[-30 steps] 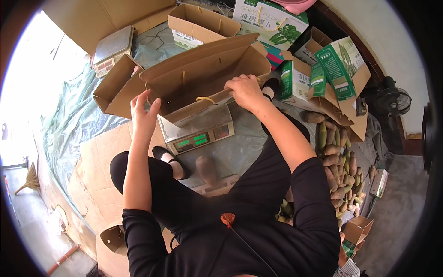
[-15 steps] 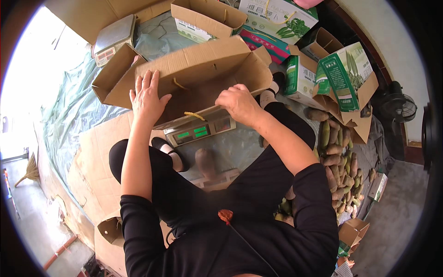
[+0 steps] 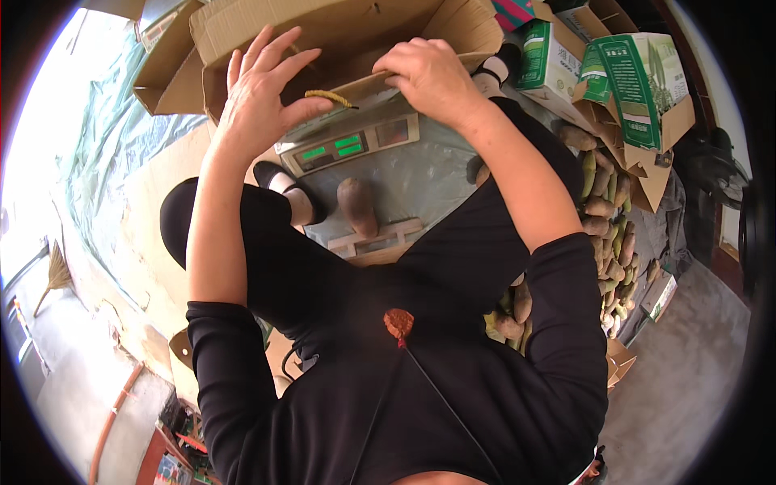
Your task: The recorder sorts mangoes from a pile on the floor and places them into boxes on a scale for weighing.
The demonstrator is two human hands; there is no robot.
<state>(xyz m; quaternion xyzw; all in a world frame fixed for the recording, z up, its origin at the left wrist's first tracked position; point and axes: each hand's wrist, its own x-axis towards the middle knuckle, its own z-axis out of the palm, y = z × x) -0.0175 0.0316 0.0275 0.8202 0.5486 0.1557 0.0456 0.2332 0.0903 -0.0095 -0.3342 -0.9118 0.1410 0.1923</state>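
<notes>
A large open cardboard carton (image 3: 339,28) stands on a digital scale (image 3: 368,144) with green lit displays, in front of my knees. My left hand (image 3: 257,93) is over the carton's left end, fingers spread and the thumb stretched toward a yellow cord handle (image 3: 330,98) on the near wall. At the near rim, farther right, my right hand (image 3: 432,81) has its fingers curled over the cardboard edge. The carton's far part is cut off by the picture's top. A brownish, elongated root vegetable (image 3: 356,206) lies between my feet, just this side of the scale.
Green-and-white printed cartons (image 3: 638,89) crowd the right back. Below them spreads a pile of long root vegetables (image 3: 610,218), green and brownish. A black fan (image 3: 715,166) stands at the far right. Plastic sheeting (image 3: 109,129) covers the left floor; a broom (image 3: 56,279) is beyond it.
The view has tilted, so carton, scale and hands appear higher up. My left hand's fingers have spread wider and its thumb is closer to the yellow handle. My right hand stays at the near rim.
</notes>
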